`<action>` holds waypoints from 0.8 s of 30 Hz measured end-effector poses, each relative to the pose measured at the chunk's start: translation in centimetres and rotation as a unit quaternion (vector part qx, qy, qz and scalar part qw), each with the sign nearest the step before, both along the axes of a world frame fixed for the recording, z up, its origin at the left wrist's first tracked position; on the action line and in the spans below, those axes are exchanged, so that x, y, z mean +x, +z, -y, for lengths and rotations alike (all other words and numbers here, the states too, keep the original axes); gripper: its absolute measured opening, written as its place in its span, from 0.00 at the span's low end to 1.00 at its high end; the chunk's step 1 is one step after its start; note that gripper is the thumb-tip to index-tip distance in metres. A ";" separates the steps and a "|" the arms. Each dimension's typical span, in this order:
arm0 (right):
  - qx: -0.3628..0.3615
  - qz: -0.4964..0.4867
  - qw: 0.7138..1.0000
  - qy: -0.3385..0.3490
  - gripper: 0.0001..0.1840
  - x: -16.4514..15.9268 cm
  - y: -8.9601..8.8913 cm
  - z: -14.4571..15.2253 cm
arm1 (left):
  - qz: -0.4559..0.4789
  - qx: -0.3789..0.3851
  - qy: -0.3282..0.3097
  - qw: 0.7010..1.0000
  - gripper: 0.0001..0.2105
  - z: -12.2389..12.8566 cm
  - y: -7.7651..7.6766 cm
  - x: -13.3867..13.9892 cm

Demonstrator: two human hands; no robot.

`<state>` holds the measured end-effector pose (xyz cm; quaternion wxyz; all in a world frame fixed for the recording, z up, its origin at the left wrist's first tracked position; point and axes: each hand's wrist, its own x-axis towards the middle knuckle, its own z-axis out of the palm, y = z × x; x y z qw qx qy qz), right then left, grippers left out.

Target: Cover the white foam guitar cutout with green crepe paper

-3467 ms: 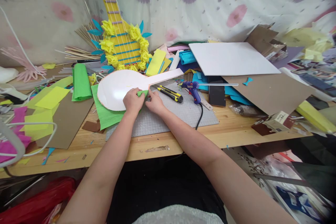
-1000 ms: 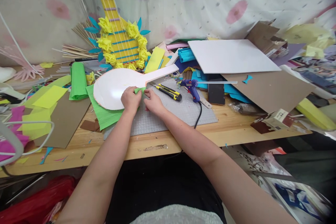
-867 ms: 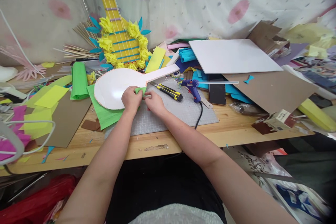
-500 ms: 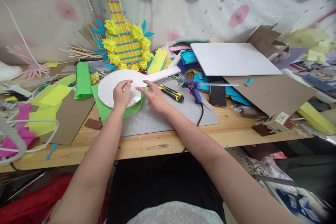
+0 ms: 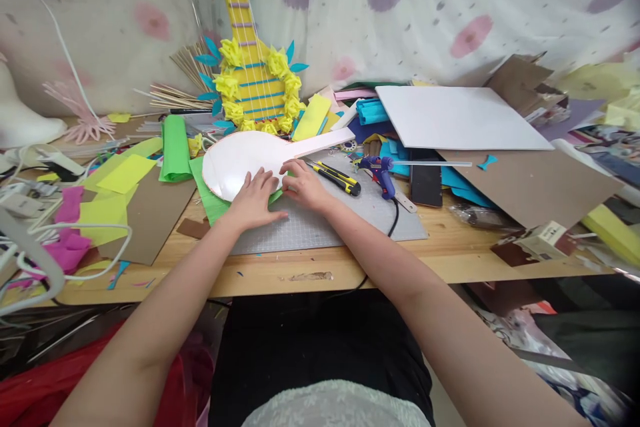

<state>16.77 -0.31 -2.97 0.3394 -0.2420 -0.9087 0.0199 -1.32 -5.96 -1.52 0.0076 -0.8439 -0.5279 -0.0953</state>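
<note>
A white guitar-shaped board (image 5: 235,160) lies on a sheet of green crepe paper (image 5: 204,197), its neck pointing to the right. My left hand (image 5: 257,201) is spread, with its fingers resting on the board's near edge. At the edge where the body meets the neck, my right hand (image 5: 305,185) has its fingers curled together on the green paper; the fingertips are partly hidden. Just right of that hand a yellow and black utility knife (image 5: 335,178) rests on a grey cutting mat (image 5: 325,220). Beyond it is a blue glue gun (image 5: 381,173) with a clear stick in it.
A finished yellow paper guitar (image 5: 257,90) with yellow flowers stands behind the board. A green paper roll (image 5: 175,147) and yellow sheets (image 5: 125,173) lie left. On the right are a dark phone (image 5: 426,183), a white board (image 5: 460,117), brown cardboard (image 5: 535,180) and a small box (image 5: 535,243).
My left hand has opened from a pinch and come down onto the board's near edge. My right hand has lowered and curled its fingers at the edge. The view has shifted slightly left.
</note>
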 end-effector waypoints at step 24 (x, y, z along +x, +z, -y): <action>-0.114 0.178 0.976 -0.061 0.09 -0.1 3.4 -2.1 | 0.074 0.108 0.104 0.986 0.18 -0.4 -1.6 2.2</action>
